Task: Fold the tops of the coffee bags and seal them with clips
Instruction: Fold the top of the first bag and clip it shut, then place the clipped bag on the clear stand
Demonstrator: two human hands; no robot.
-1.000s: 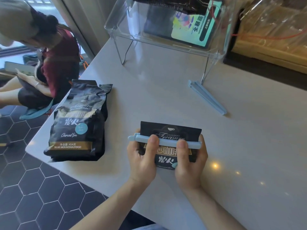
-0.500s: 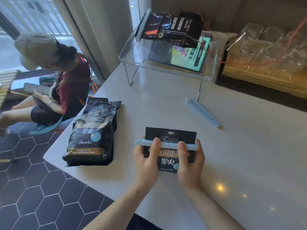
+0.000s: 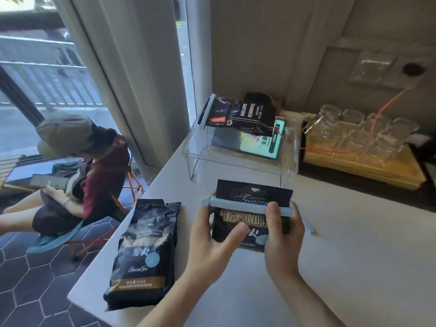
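I hold a black coffee bag (image 3: 251, 193) lifted off the white table (image 3: 354, 267), its top folded over. A light blue clip (image 3: 238, 206) runs across the fold. My left hand (image 3: 212, 246) grips the bag's left side and my right hand (image 3: 282, 234) grips its right side, thumb over the clip. A second black coffee bag (image 3: 144, 253) lies flat at the table's left edge, unclipped. A spare blue clip (image 3: 308, 227) peeks out behind my right hand. A clipped dark bag (image 3: 240, 113) rests on the clear stand.
A clear acrylic stand (image 3: 236, 161) sits at the back of the table with a tablet under it. Wrapped glasses (image 3: 358, 133) stand on a yellow tray at the back right. A person sits on a chair (image 3: 77, 161) beyond the left table edge.
Both hands have raised the clipped bag off the table toward the stand. The camera has tilted up, so the wall and window now show.
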